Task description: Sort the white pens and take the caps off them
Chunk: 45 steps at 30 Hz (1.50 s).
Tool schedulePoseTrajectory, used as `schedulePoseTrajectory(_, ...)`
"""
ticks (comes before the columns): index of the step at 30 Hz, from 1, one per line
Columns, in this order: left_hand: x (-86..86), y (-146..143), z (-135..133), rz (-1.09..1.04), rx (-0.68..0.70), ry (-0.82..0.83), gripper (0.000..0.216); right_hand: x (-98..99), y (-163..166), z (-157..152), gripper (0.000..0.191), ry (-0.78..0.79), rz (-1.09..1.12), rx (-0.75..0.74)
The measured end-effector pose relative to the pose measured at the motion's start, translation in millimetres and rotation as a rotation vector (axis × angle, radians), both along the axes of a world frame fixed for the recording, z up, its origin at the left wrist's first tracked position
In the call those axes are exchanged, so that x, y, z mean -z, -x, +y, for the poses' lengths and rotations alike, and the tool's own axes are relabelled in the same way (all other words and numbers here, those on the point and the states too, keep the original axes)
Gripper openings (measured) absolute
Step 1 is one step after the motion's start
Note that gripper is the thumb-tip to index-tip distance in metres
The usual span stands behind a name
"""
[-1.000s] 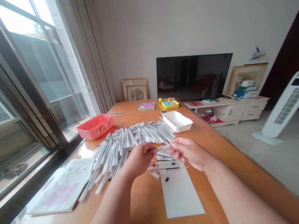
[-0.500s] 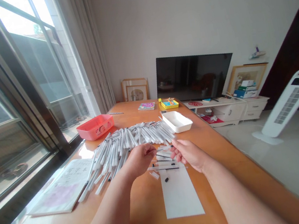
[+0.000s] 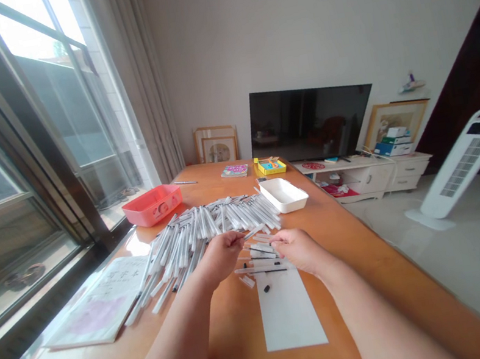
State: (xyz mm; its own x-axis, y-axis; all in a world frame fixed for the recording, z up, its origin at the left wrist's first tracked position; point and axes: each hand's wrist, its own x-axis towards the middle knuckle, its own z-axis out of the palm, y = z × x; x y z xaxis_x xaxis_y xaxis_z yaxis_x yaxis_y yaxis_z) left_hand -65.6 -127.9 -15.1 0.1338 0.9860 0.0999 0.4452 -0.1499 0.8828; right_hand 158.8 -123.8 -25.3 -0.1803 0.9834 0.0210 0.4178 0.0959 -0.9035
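Observation:
My left hand (image 3: 224, 255) is closed in a pinch on a translucent pen barrel (image 3: 255, 231), which points up to the right. To its right, my right hand (image 3: 299, 247) is also pinched, low over loose pen parts; what sits between its fingertips is too small to make out. Below the hands, a thin black pen refill (image 3: 271, 271) and clear tubes lie across the top of a white paper sheet (image 3: 289, 313). A small black cap (image 3: 267, 288) rests on the paper. Beyond my left hand spreads a large heap of translucent pens (image 3: 184, 232).
A red plastic basket (image 3: 152, 207) stands behind the heap at left, a white tray (image 3: 284, 195) at its right end. An exercise book (image 3: 99, 303) lies at left by the window. Farther back are a yellow box (image 3: 271, 166) and a pink booklet (image 3: 233, 171).
My hands have moved apart: the pen barrel that lay between them is now tilted in my left hand alone. My right hand has lowered slightly toward the loose parts.

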Motion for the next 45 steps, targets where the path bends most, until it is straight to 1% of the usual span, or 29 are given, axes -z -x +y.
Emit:
schedulePoseTrajectory(4, -4.4, -3.5, -1.6, -0.241, -0.010, 0.090, 0.028, 0.3, 2.3, -0.1, 0.023, -0.013, -0.002, 0.001)
schedulePoseTrajectory(7, -6.6, -5.4, -1.4, -0.429, -0.012, 0.131, 0.032, -4.5, 4.9, -3.3, 0.023, -0.007, 0.028, 0.020)
schedulePoseTrajectory(10, -5.8, -6.1, 0.4, -0.562, -0.043, 0.185, 0.033, -8.0, 9.9, -8.2, 0.022, 0.006, 0.055, 0.001)
schedulePoseTrajectory(14, -4.8, -7.5, 1.6, -0.727, -0.026, 0.217, 0.029, -10.1, 19.1, -16.3, 0.023, 0.043, 0.091, -0.091)
schedulePoseTrajectory(18, -6.4, -12.5, -0.4, -0.873, 0.015, 0.223, 0.026, -11.4, 29.6, -23.1, 0.037, 0.082, 0.135, -0.199)
schedulePoseTrajectory(20, -7.0, -15.6, -1.9, -0.926, 0.037, 0.220, 0.024, -11.6, 34.2, -25.3, 0.043, 0.100, 0.186, -0.241)
schedulePoseTrajectory(22, -7.5, -17.4, -3.2, -0.947, 0.065, 0.221, 0.023, -11.7, 37.0, -26.7, 0.045, 0.132, 0.259, -0.263)
schedulePoseTrajectory(27, -11.8, -15.7, -6.2, -0.949, 0.125, 0.229, 0.032, -14.5, 35.0, -28.3, 0.045, 0.310, 0.434, -0.306)
schedulePoseTrajectory(30, -14.3, -16.2, -8.3, -0.938, 0.192, 0.236, 0.031, -15.8, 32.2, -28.1, 0.042, 0.351, 0.509, -0.355)
schedulePoseTrajectory(33, -12.5, -19.5, -7.5, -0.926, 0.174, 0.216, 0.027, -15.2, 31.6, -27.2, 0.039, 0.280, 0.487, -0.349)
schedulePoseTrajectory(35, -9.8, -19.7, -4.0, -0.927, 0.106, 0.207, 0.025, -14.2, 32.4, -27.2, 0.038, 0.177, 0.387, -0.313)
schedulePoseTrajectory(37, -7.9, -15.7, 1.4, -0.946, -0.027, 0.197, 0.025, -13.0, 33.8, -28.1, 0.038, 0.068, 0.233, -0.273)
schedulePoseTrajectory(39, -8.2, -8.4, 6.6, -0.973, -0.182, 0.171, 0.027, -11.4, 35.0, -29.3, 0.037, -0.014, 0.095, -0.254)
schedulePoseTrajectory(40, -9.0, -4.4, 8.5, -0.985, -0.231, 0.151, 0.028, -10.3, 35.2, -29.6, 0.037, -0.043, 0.045, -0.251)
schedulePoseTrajectory(42, -11.0, 1.6, 10.3, -0.998, -0.256, 0.141, 0.029, -7.3, 34.3, -28.9, 0.035, -0.090, -0.020, -0.231)
schedulePoseTrajectory(45, -12.3, 1.7, 8.4, -0.983, -0.231, 0.143, 0.030, -2.0, 28.2, -24.2, 0.033, -0.161, -0.098, -0.139)
